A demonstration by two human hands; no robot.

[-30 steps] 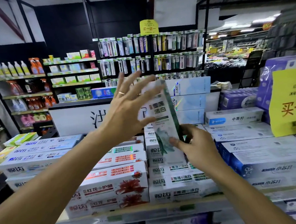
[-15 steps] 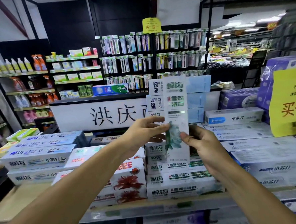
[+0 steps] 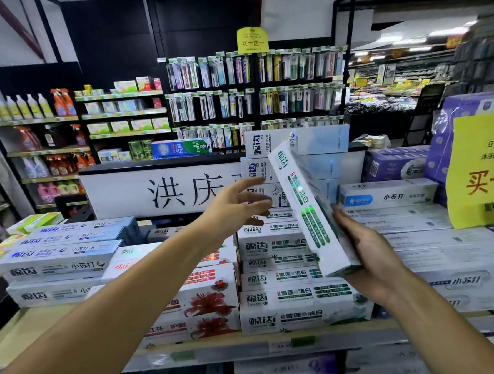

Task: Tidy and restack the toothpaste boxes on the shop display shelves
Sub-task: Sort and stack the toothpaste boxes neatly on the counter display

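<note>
right hand (image 3: 368, 254) grips a tilted toothpaste box (image 3: 308, 209) above the green stack (image 3: 287, 300), its grip mostly hidden; left hand (image 3: 235, 207) spread, empty, above the stack too

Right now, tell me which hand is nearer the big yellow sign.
Right. The right hand, gripping the tilted toothpaste box, is below-left of the big yellow sign; the left hand is farther left.

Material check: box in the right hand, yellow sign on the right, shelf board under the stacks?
Toothpaste box held by the right hand: printed cardboard, likely glossy or film-wrapped; crisp folded edges, pale glare streaks. Yellow sign: probably matte paper; flat colour, no glare. Shelf board: wood-look, pale tan and dull; whether solid wood or laminate is unclear.
</note>
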